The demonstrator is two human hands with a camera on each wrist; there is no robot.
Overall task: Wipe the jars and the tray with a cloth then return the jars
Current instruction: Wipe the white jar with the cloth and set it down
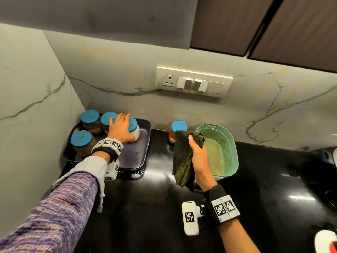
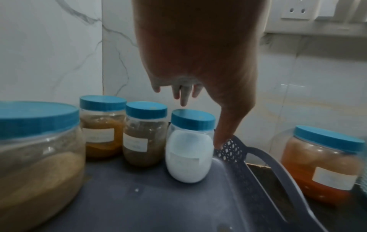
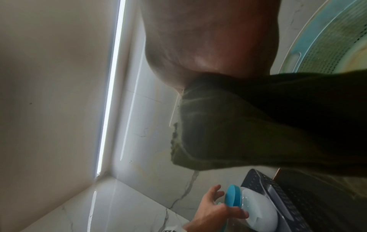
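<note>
A dark purple tray (image 1: pixel 135 157) sits in the counter's left corner. On it stand three blue-lidded jars of brown contents (image 1: pixel 83 141) (image 1: pixel 91 119) (image 1: pixel 107 119) and a jar of white powder (image 1: pixel 135 131) (image 2: pixel 188 157). My left hand (image 1: pixel 125 127) hovers over the white jar with fingers spread above its lid. Its thumb (image 2: pixel 220 141) reaches down the jar's right side by the tray rim. My right hand (image 1: pixel 195 148) grips a dark green cloth (image 1: pixel 182 157) (image 3: pixel 258 125) in the air above the counter. An orange-filled jar (image 1: pixel 177 127) (image 2: pixel 321 166) stands off the tray, behind the cloth.
A teal perforated basket (image 1: pixel 231 143) lies on the black counter (image 1: pixel 145 207) right of the orange jar. Marble walls close in the tray at the left and back. A switch panel (image 1: pixel 193 82) is on the back wall. Dark items and a white-red object (image 1: pixel 326 241) sit at the right edge.
</note>
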